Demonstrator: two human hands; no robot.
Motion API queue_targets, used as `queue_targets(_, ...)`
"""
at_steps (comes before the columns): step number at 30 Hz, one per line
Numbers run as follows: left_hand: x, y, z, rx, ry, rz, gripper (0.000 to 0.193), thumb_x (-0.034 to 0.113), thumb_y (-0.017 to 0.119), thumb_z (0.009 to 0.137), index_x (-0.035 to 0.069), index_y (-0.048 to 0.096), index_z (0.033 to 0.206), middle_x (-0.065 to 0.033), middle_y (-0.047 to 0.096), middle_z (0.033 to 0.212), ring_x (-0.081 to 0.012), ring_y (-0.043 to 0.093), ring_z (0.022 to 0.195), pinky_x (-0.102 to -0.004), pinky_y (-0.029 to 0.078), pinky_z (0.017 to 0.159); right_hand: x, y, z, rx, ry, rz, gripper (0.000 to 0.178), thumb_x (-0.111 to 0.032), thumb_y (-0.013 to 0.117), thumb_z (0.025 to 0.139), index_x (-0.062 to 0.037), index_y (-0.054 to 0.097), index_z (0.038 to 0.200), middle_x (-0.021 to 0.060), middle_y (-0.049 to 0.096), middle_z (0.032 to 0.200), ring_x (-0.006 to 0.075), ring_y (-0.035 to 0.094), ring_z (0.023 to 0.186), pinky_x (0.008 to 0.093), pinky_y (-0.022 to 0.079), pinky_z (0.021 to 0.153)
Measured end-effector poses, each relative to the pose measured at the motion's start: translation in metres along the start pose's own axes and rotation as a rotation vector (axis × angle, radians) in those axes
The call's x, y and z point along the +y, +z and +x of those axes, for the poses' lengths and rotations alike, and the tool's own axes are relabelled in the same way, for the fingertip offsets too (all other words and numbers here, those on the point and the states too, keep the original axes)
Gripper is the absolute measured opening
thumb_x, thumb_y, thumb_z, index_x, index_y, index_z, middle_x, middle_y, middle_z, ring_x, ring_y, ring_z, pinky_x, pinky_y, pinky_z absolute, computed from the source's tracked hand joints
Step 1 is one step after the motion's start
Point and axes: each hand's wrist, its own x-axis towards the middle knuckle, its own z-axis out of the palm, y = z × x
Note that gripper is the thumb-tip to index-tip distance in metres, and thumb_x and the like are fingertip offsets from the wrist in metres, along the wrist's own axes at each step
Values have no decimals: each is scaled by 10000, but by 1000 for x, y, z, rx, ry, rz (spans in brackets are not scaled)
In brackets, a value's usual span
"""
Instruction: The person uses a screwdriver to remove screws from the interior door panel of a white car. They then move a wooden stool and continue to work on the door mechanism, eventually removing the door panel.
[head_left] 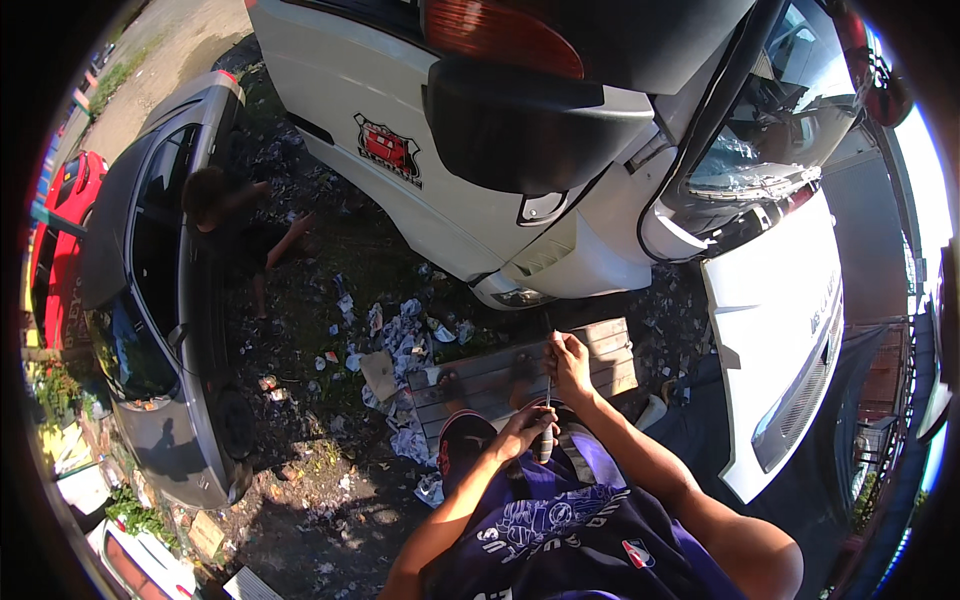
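A long tool with a thin metal shaft and a grey-brown handle, apparently a screwdriver (545, 446), stands roughly in line with my body in front of my waist. My left hand (525, 432) is closed around it where the handle meets the shaft. Farther up, my right hand (568, 365) pinches the upper part of the shaft, and its fingers partly hide the far end. Both hands are apart from the white truck cab (450, 215) ahead of me. Under my feet lies a platform of wooden planks (610, 345).
A large white panel (770, 340) juts out from the cab's front on the right. Overhead hangs a black mirror housing (520, 130). Crumpled litter (405, 335) covers the ground left of the planks. Another person (235, 225) bends beside a grey car (165, 290); a red car (68, 240) stands beyond.
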Motion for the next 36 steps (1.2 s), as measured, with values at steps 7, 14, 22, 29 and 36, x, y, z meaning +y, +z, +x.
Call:
queue_targets(7, 10, 3, -28, 110, -52, 245, 392, 349, 606, 1036, 4, 590, 1223, -55, 693, 930, -145, 671, 774, -294, 564, 656, 5, 5, -24, -22, 10, 14, 172, -246, 600, 1042, -78, 592, 1005, 7, 543, 778, 118, 552, 633, 269, 482, 565)
queue_targets(14, 37, 15, -31, 132, -66, 404, 413, 385, 640, 1018, 28, 639, 1225, -15, 713, 924, -98, 629, 833, -269, 498, 773, -2, 6, -25, -94, -44, 128, 189, -301, 593, 1040, -112, 601, 1050, -2, 543, 751, 105, 505, 580, 272, 428, 510)
queue_targets(22, 20, 0, 9, 142, 51, 375, 440, 423, 620, 1023, 66, 632, 1278, -35, 701, 943, -113, 609, 829, -294, 474, 761, -25, 2, 18, -240, -6, 223, 163, -316, 557, 1061, -163, 542, 1007, -15, 512, 744, 80, 417, 537, 236, 337, 472)
queue_targets(29, 32, 4, 30, 169, 112, 388, 251, 300, 630, 1034, 76, 649, 1147, 29, 567, 789, -68, 476, 661, -259, 355, 577, -48, 24, 36, -152, -213, 54, 205, -348, 550, 1064, -148, 538, 1021, -34, 458, 693, 67, 374, 507, 238, 284, 436)
queue_targets(36, 100, -5, 17, 334, 171, 610, 282, 235, 629, 1017, 25, 669, 1201, -41, 710, 1001, -128, 630, 877, -293, 514, 794, -63, -3, 76, 68, -537, -153, 207, -341, 540, 1071, -138, 558, 1031, -45, 453, 672, 46, 378, 504, 222, 287, 418)
